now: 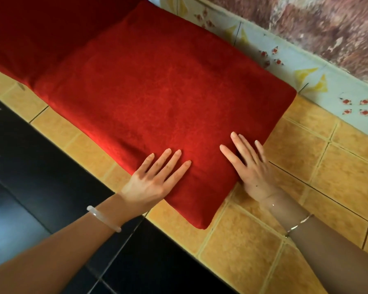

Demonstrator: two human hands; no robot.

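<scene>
A large red velvet cushion (162,92) lies flat on a yellow tiled ledge (327,166) and fills the middle of the view. My left hand (155,177) lies flat on the cushion's near edge with its fingers straight and spread. My right hand (249,164) rests palm down on the cushion's near right corner, fingers straight. Both hands press on the fabric and hold nothing.
A second red cushion (30,32) lies beyond, at the upper left, touching the first. A patterned tiled wall (306,66) with rough brown plaster above it runs along the right. A black tiled floor (40,177) drops away on the left.
</scene>
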